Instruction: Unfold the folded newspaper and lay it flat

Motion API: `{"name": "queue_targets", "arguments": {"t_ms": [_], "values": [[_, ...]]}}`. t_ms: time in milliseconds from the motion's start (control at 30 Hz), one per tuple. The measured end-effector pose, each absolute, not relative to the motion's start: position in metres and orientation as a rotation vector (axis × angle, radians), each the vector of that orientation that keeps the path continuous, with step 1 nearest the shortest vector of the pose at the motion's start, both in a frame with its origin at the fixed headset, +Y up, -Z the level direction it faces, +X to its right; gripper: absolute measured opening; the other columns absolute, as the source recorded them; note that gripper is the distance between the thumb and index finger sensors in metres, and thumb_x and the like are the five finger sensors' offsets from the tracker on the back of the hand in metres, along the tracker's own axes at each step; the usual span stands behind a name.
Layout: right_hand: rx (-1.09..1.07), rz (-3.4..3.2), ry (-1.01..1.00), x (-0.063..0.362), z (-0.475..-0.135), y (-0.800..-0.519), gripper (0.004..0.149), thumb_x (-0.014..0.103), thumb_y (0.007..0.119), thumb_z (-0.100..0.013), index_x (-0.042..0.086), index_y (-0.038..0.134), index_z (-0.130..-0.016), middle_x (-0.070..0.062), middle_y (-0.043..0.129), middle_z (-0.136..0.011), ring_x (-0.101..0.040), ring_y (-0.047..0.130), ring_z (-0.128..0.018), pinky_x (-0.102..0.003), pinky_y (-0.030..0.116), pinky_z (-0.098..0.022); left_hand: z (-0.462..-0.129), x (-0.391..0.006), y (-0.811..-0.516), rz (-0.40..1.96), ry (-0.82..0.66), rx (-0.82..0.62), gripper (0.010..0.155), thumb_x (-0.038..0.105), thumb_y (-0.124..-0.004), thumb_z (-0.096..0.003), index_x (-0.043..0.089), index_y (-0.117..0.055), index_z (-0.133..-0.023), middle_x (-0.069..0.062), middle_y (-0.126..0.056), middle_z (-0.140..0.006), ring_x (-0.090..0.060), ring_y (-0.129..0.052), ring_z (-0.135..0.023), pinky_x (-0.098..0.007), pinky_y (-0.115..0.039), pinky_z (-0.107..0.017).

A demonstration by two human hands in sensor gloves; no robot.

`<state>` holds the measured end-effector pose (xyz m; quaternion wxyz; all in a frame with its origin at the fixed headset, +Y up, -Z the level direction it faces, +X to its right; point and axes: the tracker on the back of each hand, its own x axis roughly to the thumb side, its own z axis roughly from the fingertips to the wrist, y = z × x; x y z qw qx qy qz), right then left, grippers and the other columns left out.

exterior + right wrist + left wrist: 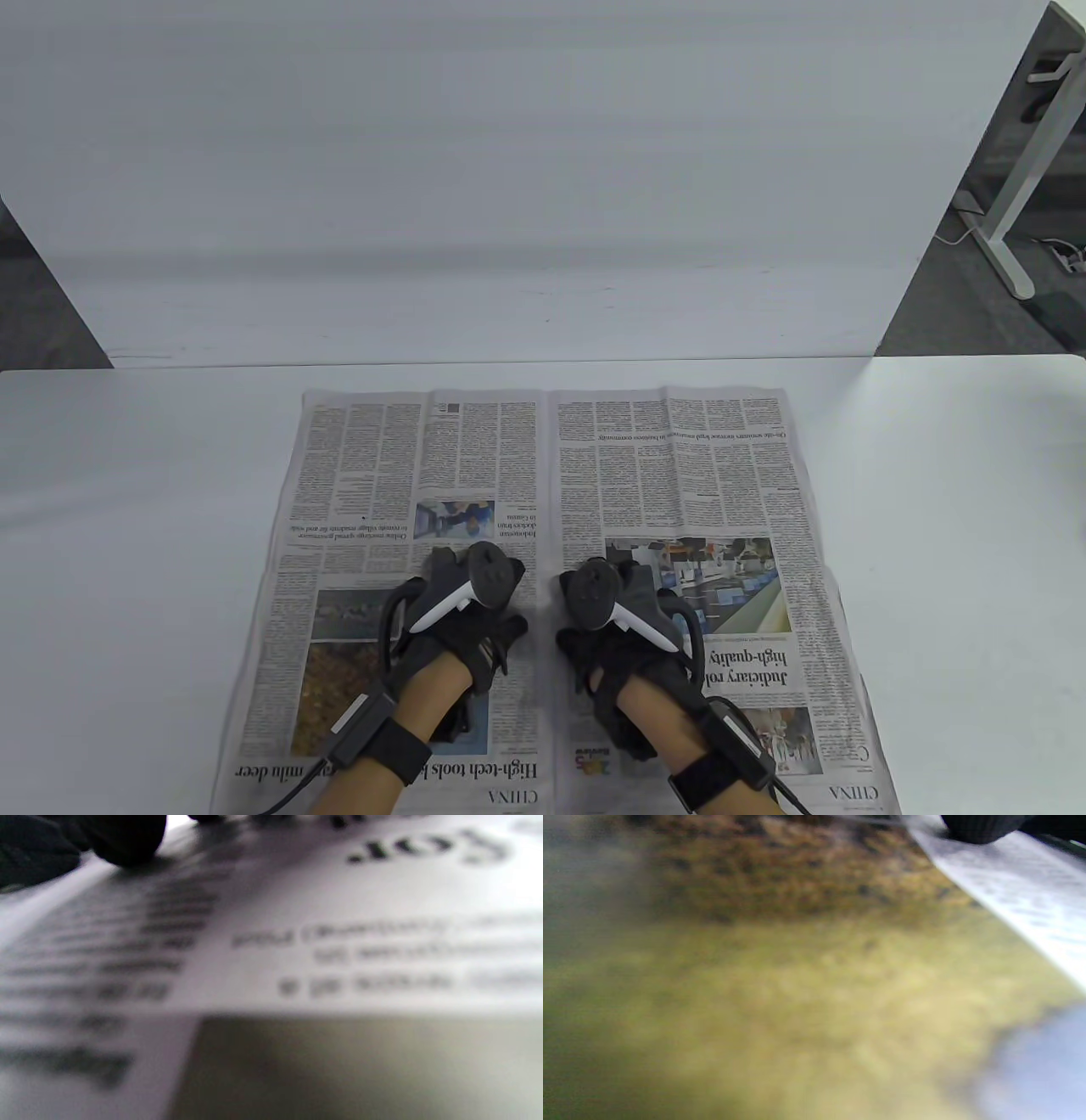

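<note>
Newsprint newspaper [679, 475] lies spread open under both hands, either side of its centre fold.

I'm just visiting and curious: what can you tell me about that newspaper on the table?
The newspaper lies opened out as a two-page spread on the white table, its centre crease running away from the person. The thin greyish newsprint carries text columns, colour photos and headlines printed upside down to the camera, with "CHINA" at the near edge. Faint fold lines still cross it. The left hand and right hand rest on it, one on each side of the crease.
</note>
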<state>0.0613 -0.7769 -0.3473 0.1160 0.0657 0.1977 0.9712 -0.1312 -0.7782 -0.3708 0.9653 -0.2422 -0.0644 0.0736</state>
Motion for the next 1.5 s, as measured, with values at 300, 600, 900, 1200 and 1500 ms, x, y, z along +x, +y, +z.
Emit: {"name": "queue_targets", "arguments": {"t_ms": [300,600,900,1200,1500], "values": [[0.125,2.833,0.579,0.081,-0.354,-0.778,0.071,0.052,0.067,-0.047,0.031,0.032,-0.105,-0.009,0.016,-0.115,-0.046,0.011,-0.101,-0.077,0.023,-0.061,-0.373,-0.141,-0.778,0.161,-0.105,-0.49,0.071,0.053,-0.064,-0.0459,0.043,-0.023,-0.104,-0.002,-0.005,-0.112,-0.047,-0.002,-0.102,-0.074,-0.017,-0.069],[0.077,2.828,0.577,0.096,-0.357,-0.779,0.071,0.052,0.067,-0.047,0.032,0.031,-0.105,-0.009,0.016,-0.114,-0.046,0.01,-0.101,-0.077,0.022,-0.061,-0.376,-0.159,-0.778,0.183,-0.06,-0.489,0.071,0.053,-0.064,-0.0458,0.043,-0.024,-0.103,-0.002,-0.005,-0.112,-0.046,-0.001,-0.102,-0.074,-0.016,-0.069],[0.012,2.817,0.577,0.116,-0.36,-0.78,0.072,0.053,0.067,-0.046,0.032,0.031,-0.105,-0.009,0.015,-0.114,-0.046,0.009,-0.101,-0.077,0.022,-0.061,-0.378,-0.18,-0.778,0.206,-0.008,-0.487,0.071,0.053,-0.064,-0.0456,0.043,-0.024,-0.103,-0.002,-0.005,-0.112,-0.046,0.0,-0.101,-0.074,-0.015,-0.069],[-0.074,2.799,0.572,0.142,-0.365,-0.78,0.072,0.053,0.067,-0.046,0.032,0.031,-0.105,-0.008,0.015,-0.114,-0.046,0.009,-0.101,-0.077,0.022,-0.061,-0.382,-0.198,-0.778,0.23,0.042,-0.486,0.071,0.053,-0.065,-0.0455,0.043,-0.024,-0.103,-0.001,-0.004,-0.112,-0.046,0.001,-0.101,-0.074,-0.013,-0.069],[-0.186,2.774,0.555,0.174,-0.37,-0.781,0.072,0.053,0.067,-0.046,0.031,0.03,-0.105,-0.008,0.014,-0.114,-0.045,0.008,-0.101,-0.076,0.021,-0.061,-0.385,-0.218,-0.778,0.257,0.107,-0.48,0.071,0.053,-0.065,-0.0454,0.043,-0.024,-0.103,-0.001,-0.003,-0.112,-0.046,0.002,-0.101,-0.074,-0.012,-0.068]]}}
